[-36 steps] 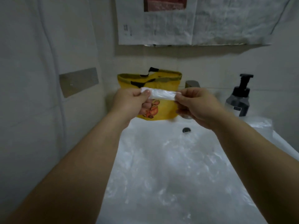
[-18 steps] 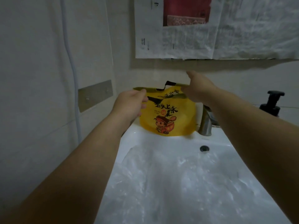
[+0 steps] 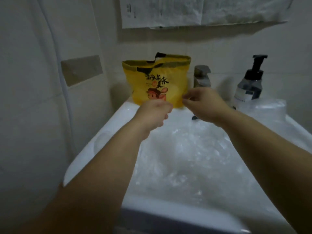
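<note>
My bag [image 3: 157, 81] at frame centre is bright yellow with black handles, black brush lettering and a brown-and-orange cartoon figure, the sink [image 3: 118, 119] below it glossy white, the tap [image 3: 201, 76] dull grey, the pump bottle [image 3: 249, 85] at right smoky grey with black pump and white label.

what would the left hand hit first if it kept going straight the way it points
Most likely the yellow bag, standing on the sink's back rim. The left hand points at its lower front with nothing visible between them, though depth is unclear.
</note>
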The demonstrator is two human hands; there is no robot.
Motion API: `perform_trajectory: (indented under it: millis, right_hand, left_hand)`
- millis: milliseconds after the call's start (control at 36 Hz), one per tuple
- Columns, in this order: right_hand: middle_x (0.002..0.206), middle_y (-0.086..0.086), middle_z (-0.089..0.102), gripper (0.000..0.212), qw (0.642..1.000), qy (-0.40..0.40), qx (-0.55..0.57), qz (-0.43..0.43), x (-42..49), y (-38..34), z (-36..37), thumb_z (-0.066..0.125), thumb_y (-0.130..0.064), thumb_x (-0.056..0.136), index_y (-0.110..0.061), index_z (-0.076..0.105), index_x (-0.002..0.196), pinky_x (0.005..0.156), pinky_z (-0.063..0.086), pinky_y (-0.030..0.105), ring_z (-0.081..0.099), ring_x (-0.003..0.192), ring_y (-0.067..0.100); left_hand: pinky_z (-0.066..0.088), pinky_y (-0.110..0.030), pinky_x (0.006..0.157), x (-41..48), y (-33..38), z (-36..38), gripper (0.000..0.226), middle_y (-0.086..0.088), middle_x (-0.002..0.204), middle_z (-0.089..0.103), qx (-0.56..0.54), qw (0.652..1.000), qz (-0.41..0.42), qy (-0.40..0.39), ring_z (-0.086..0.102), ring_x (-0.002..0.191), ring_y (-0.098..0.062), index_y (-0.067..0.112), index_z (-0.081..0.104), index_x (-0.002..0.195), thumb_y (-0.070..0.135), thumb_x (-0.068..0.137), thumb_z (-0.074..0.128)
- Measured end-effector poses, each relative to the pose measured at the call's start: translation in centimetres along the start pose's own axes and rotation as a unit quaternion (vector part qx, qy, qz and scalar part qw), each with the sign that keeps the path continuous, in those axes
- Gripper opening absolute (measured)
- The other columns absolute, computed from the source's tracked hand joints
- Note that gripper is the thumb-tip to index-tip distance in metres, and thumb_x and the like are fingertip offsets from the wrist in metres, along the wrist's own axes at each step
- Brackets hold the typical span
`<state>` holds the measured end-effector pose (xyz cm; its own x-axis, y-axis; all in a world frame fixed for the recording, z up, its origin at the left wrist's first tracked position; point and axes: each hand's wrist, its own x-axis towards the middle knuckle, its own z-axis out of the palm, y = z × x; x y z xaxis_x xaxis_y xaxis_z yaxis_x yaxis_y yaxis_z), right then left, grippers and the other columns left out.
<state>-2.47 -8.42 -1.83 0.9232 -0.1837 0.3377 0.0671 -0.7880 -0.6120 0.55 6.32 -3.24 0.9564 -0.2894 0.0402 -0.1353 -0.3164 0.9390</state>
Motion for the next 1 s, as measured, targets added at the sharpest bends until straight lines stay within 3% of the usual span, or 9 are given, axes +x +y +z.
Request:
perform_trajectory:
  millis: [194, 306, 417, 528, 667, 750, 806, 889, 1000]
  right_hand:
    - [0.133, 0.007, 0.056, 0.041, 0.990, -0.057, -0.017, 0.126, -3.4, 6.0, 0.9, 0.056, -0.020, 0.093, -0.017, 0.053, 0.134, 0.080, 0.043, 0.027, 0.056, 0.100, 0.021]
    - [0.136, 0.009, 0.052, 0.044, 0.982, -0.102, 0.002, 0.160, -4.9, 8.3, 1.8, 0.058, -0.022, 0.093, -0.017, 0.050, 0.136, 0.080, 0.042, 0.026, 0.055, 0.102, 0.022]
    - [0.133, 0.006, 0.055, 0.043, 0.978, -0.142, -0.007, 0.150, -5.2, 8.3, 2.6, 0.057, -0.026, 0.093, -0.018, 0.051, 0.135, 0.086, 0.045, 0.028, 0.056, 0.109, 0.023]
    - [0.133, 0.003, 0.056, 0.043, 0.977, -0.180, -0.022, 0.113, -4.8, 7.6, 3.2, 0.055, -0.026, 0.095, -0.019, 0.049, 0.137, 0.085, 0.041, 0.023, 0.055, 0.114, 0.020]
    - [0.150, 0.008, 0.037, 0.084, 0.976, -0.177, 0.088, 0.097, -4.5, 7.2, 3.4, 0.068, -0.019, 0.087, -0.033, 0.016, 0.151, 0.078, 0.049, 0.023, 0.050, 0.123, 0.025]
    - [0.146, 0.006, 0.040, 0.091, 0.946, -0.170, 0.253, 0.113, -4.3, 6.6, 2.9, 0.072, -0.015, 0.083, -0.038, 0.015, 0.150, 0.081, 0.057, 0.035, 0.061, 0.107, 0.025]
    - [0.126, 0.004, 0.060, 0.056, 0.930, -0.160, 0.313, 0.107, -4.0, 6.4, 2.6, 0.064, -0.015, 0.089, -0.024, 0.041, 0.140, 0.079, 0.059, 0.038, 0.067, 0.096, 0.022]
    - [0.101, 0.009, 0.070, 0.019, 0.918, -0.091, 0.364, 0.125, -3.5, 6.6, 2.2, 0.054, -0.020, 0.097, -0.010, 0.062, 0.111, 0.077, 0.059, 0.038, 0.070, 0.089, 0.026]
    - [0.104, 0.011, 0.071, 0.031, 0.878, -0.024, 0.443, 0.179, -2.8, 7.3, 1.2, 0.050, -0.031, 0.099, -0.008, 0.062, 0.117, 0.084, 0.057, 0.041, 0.070, 0.092, 0.029]
  left_hand:
    - [0.041, -0.031, 0.101, -1.3, -3.1, 5.1, 0.048, -0.002, 0.143, 0.049, 0.099, 0.993, -0.030, -0.064, 0.050, 0.125, -0.023, 0.016, 0.051, 0.139, 0.034, 0.095, 0.058]
    - [0.032, -0.038, 0.112, -1.3, -5.0, 6.1, 0.074, -0.009, 0.156, 0.028, 0.340, 0.921, -0.098, -0.163, 0.032, 0.140, -0.030, 0.017, 0.031, 0.150, 0.044, 0.089, 0.064]
    - [0.051, -0.039, 0.094, -1.3, -5.9, 6.3, 0.071, -0.015, 0.149, 0.037, 0.416, 0.868, -0.138, -0.234, 0.055, 0.120, -0.033, 0.010, 0.027, 0.151, 0.017, 0.092, 0.065]
    - [0.053, -0.033, 0.080, -0.4, -6.7, 6.0, 0.048, -0.016, 0.130, 0.056, 0.441, 0.867, -0.100, -0.209, 0.065, 0.098, -0.029, 0.005, 0.052, 0.136, 0.006, 0.089, 0.061]
    - [0.049, -0.026, 0.071, 0.6, -5.2, 5.7, 0.020, -0.001, 0.111, 0.065, 0.053, 0.997, -0.013, -0.047, 0.061, 0.092, -0.016, 0.022, 0.065, 0.113, 0.019, 0.093, 0.062]
    - [0.055, -0.032, 0.081, 0.3, -3.8, 5.9, 0.014, -0.003, 0.101, 0.071, -0.189, 0.979, -0.020, -0.080, 0.066, 0.098, -0.019, 0.018, 0.069, 0.101, 0.013, 0.095, 0.057]
    - [0.055, -0.041, 0.088, 0.4, -3.3, 5.9, 0.016, -0.013, 0.105, 0.071, -0.280, 0.955, -0.024, -0.095, 0.066, 0.102, -0.026, 0.011, 0.067, 0.105, 0.011, 0.096, 0.054]
    - [0.047, -0.050, 0.102, 1.3, -2.9, 5.5, 0.030, -0.012, 0.119, 0.067, -0.345, 0.936, -0.038, -0.050, 0.063, 0.111, -0.029, 0.014, 0.062, 0.122, 0.027, 0.095, 0.057]
    - [0.034, -0.051, 0.111, 2.2, -3.3, 4.9, 0.068, 0.002, 0.141, 0.051, -0.309, 0.946, -0.045, -0.089, 0.048, 0.130, -0.021, 0.029, 0.042, 0.142, 0.062, 0.084, 0.053]
